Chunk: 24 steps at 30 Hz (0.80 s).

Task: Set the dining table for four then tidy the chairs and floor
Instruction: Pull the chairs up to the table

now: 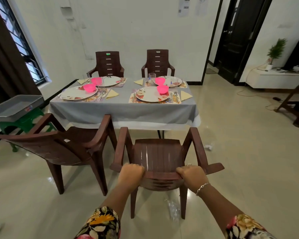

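Two hands were on the nearest chair (158, 154). Our left hand (131, 173) and our right hand (192, 175) each gripped the top edge of its backrest, fingers curled over the rim with the knuckles up, one hand toward each end. A bracelet (202, 188) hung at our right wrist.

The chair faced away from us, with its seat just ahead of both hands. Its front edge was near the table (123, 111) but not yet tucked under. Farther ahead of the hands, the table's grey cloth carried four laid places. On the plate (151, 96) straight ahead between our hands, a pink bowl (162, 89) sat at the far rim.

To the left of our left hand a second chair (67, 149) stood at an angle, its seat reaching the hanging cloth. Two far chairs (107, 63) stood beyond the table.

Below our right hand a clear wrapper (173, 209) lay on the floor beside the chair's rear leg. A smaller scrap (209, 147) lay ahead and to the right of that hand. Well to the left of our left hand a grey tray (16, 106) rested on a green stool (24, 123).
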{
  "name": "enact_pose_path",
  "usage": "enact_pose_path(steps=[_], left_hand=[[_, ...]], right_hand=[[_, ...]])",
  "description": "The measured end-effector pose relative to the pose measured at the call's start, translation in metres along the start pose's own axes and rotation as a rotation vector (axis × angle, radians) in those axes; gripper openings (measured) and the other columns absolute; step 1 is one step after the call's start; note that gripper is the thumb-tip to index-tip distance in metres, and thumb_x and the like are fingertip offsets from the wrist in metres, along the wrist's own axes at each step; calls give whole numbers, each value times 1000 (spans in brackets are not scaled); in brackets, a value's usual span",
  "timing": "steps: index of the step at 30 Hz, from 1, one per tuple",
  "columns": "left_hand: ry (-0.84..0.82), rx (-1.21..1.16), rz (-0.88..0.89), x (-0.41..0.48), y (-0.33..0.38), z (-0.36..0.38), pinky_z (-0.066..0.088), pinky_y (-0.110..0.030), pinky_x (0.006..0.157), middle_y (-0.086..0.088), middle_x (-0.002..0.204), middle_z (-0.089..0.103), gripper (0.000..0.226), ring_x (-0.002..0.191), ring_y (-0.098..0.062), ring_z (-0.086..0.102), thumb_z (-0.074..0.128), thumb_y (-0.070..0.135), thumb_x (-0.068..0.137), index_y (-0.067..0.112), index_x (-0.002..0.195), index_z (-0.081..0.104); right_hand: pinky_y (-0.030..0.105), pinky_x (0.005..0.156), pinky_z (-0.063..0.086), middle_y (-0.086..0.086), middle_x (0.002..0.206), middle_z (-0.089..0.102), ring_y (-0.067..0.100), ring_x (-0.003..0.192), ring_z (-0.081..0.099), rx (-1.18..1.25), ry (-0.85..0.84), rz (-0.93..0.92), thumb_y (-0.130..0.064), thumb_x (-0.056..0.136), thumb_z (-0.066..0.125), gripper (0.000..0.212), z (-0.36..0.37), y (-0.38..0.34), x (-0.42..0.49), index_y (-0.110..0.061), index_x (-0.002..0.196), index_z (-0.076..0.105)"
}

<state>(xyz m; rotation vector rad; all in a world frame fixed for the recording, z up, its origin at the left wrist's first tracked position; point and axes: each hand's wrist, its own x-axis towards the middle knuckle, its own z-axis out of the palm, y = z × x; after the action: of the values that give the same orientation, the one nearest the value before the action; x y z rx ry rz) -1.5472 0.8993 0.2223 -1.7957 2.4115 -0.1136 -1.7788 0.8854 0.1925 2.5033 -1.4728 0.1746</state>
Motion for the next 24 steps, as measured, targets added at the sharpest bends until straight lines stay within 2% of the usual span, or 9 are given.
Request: enact_pose_path(steps=[2,3,4,6,8,10,12,19,24], left_hand=[[-9,-54,-39,13,-3,0,50,-24,64,6,62,64,15,58,-11,63,79,28,68,24,68,65],[-48,-42,-38,17,-5,1,48,-26,74,3,73,67,5,71,-14,65,69,26,79,22,79,66],[-44,-40,-73,20,-6,1,44,-29,83,1,88,68,10,85,-17,64,55,22,90,19,92,64],[-5,-76,-87,32,-11,3,40,-29,89,-1,96,67,17,93,-19,62,47,20,94,18,99,63],[46,-83,-100,41,-14,-2,47,-26,72,4,72,67,6,70,-13,65,72,23,74,23,75,66],[54,-89,-61,55,-21,6,43,-18,47,7,40,52,37,38,-9,53,90,22,32,25,43,55],[160,-70,-96,67,-31,19,40,-16,41,7,33,45,44,30,-8,47,90,20,21,24,35,48],[190,-35,-72,88,-34,6,46,-22,57,8,52,59,26,49,-10,59,87,19,53,24,55,61],[98,-81,-144,99,-36,1,47,-26,68,5,64,65,12,62,-12,64,74,17,74,22,68,65]], right_hand=[[17,32,36,-5,41,54,10,36,51,1,5,-2,-28,33,90,37,8,7,13,-28,53,59],[17,32,37,-5,42,53,11,36,51,5,10,-6,-28,33,90,38,12,10,19,-28,53,58],[17,32,37,-5,42,53,12,36,51,11,16,-12,-27,34,90,38,15,12,25,-27,53,58],[16,32,37,-6,41,52,12,37,51,24,31,-18,-25,33,89,37,18,17,35,-25,53,58],[16,33,36,-7,42,52,12,37,51,29,46,-29,-23,31,88,37,21,22,45,-25,53,59],[17,32,36,-7,42,52,12,37,51,38,53,-38,-22,29,88,39,23,26,55,-26,53,58],[16,32,35,-8,41,51,12,36,49,53,60,-42,-21,28,88,40,22,28,64,-25,52,57],[13,32,31,-7,40,51,11,35,49,70,87,-54,-21,25,89,40,24,37,89,-24,50,58],[14,32,32,-7,41,52,11,36,50,66,75,-61,-22,26,88,39,28,43,102,-24,51,58]])
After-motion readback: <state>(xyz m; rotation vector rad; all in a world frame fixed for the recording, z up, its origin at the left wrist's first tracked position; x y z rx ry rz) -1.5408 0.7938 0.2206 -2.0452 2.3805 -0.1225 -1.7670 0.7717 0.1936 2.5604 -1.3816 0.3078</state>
